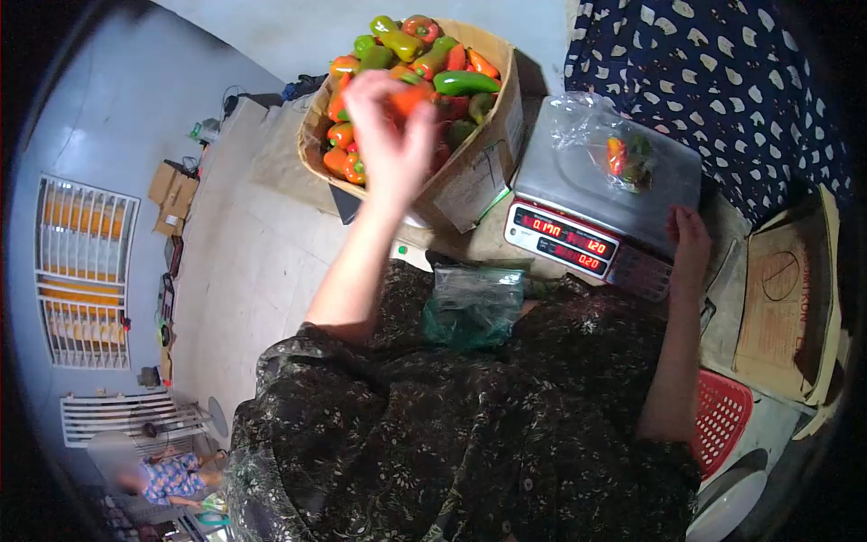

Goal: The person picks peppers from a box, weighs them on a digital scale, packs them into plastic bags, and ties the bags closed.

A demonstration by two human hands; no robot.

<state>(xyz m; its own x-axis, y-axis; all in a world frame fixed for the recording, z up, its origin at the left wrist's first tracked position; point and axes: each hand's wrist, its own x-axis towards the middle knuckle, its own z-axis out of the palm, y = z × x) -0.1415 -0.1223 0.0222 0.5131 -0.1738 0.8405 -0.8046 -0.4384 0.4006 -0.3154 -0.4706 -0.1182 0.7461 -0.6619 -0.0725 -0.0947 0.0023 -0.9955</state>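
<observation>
Over the box of peppers my left hand (386,135) is closed around a red pepper (408,98), blurred by motion. Glossy red, orange and green peppers (465,83) fill the round-sided cardboard box (495,149). To its right stands a digital scale (564,163) with lit red digits. On the scale's metal plate lies a clear plastic bag (626,167) with red-orange and green peppers inside. My right hand (689,237) is at the plate's right edge, fingers loosely extended, holding nothing visible. Clear and greenish plastic bags (476,303) lie on my lap.
A dark cloth with white shapes (686,81) hangs behind the scale. At right are an opened cardboard carton (777,307), a red perforated basket (720,423) and a pale bowl (730,506). Another person (172,477) is at the far lower left. Boxes (172,194) stand along the wall.
</observation>
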